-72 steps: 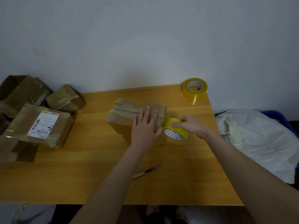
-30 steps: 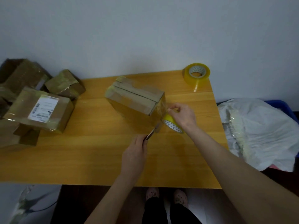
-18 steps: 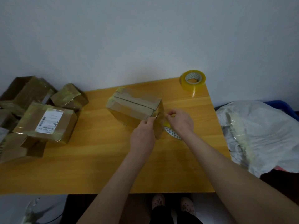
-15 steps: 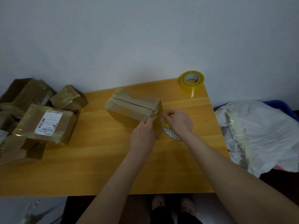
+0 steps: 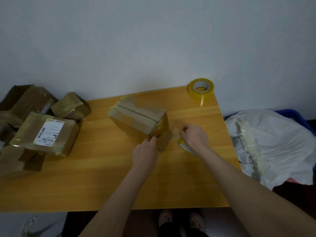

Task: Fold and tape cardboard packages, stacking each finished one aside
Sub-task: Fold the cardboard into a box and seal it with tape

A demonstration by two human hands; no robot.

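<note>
A brown cardboard box (image 5: 136, 119), flaps folded down and glossy tape on its right end, sits mid-table on the wooden table (image 5: 85, 177). My left hand (image 5: 145, 151) is curled at the box's near right corner; the small knife it took up earlier is hidden inside it. My right hand (image 5: 195, 137), just right of the box, holds a yellow tape roll (image 5: 185, 147) against the table and pinches the loose tape end (image 5: 177, 132) between thumb and finger. A short gap separates that end from the box.
A second yellow tape roll (image 5: 201, 88) stands at the back right corner. Several taped packages (image 5: 46, 134) are piled at the left edge. A white plastic bag (image 5: 273, 142) covers a blue bin (image 5: 295, 115) on the right. Slippered feet (image 5: 165, 219) show below the near edge.
My left hand picked the knife off the table and brought it to the box's corner. My right hand and the roll have now drawn rightward, away from the box.
</note>
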